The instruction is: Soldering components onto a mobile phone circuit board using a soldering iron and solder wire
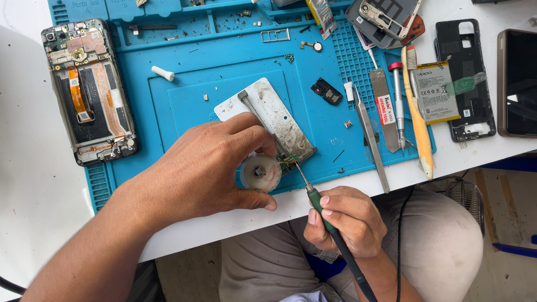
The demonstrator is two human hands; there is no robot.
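My left hand (210, 168) rests on the blue repair mat (184, 61), with thumb and fingers around a small spool of solder wire (260, 173). My right hand (349, 218) grips a soldering iron with a green and black handle (324, 215). Its tip (296, 166) touches a small green circuit board at the lower end of a worn metal holder plate (277, 117). The spool lies right beside that board.
An opened phone (89, 92) lies at the left. Right of the mat's middle lie tweezers (370, 140), a metal opening tool (385, 114), a screwdriver (398, 103), a yellow toothbrush (419, 123), a battery (439, 92), a black back cover (467, 78) and another phone (517, 84).
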